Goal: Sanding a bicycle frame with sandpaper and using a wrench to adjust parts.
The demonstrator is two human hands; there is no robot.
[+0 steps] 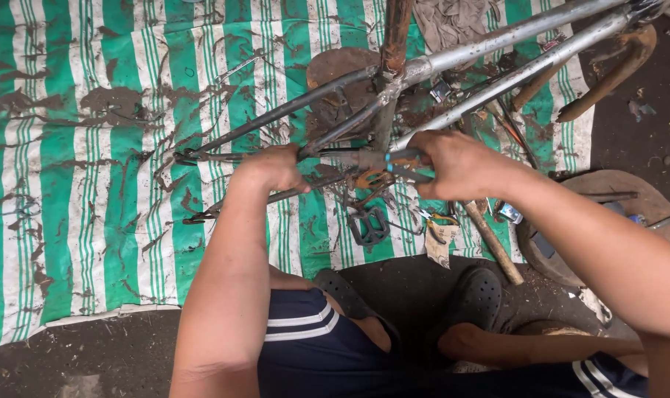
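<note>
Head view looks down past dark shorts and two dark clogs to both hands on a bare bicycle frame. Left hand is wrapped tight around a thin rear stay; right hand is closed on blue-handled pliers whose tip sits at the frame's bottom joint, between the two grips. My judgement: a part at that joint is being worked loose, which calls for a steady hold and a firm twist. Just below the pliers lies a black pedal; beyond the hands spreads a muddy green-and-white striped tarp
</note>
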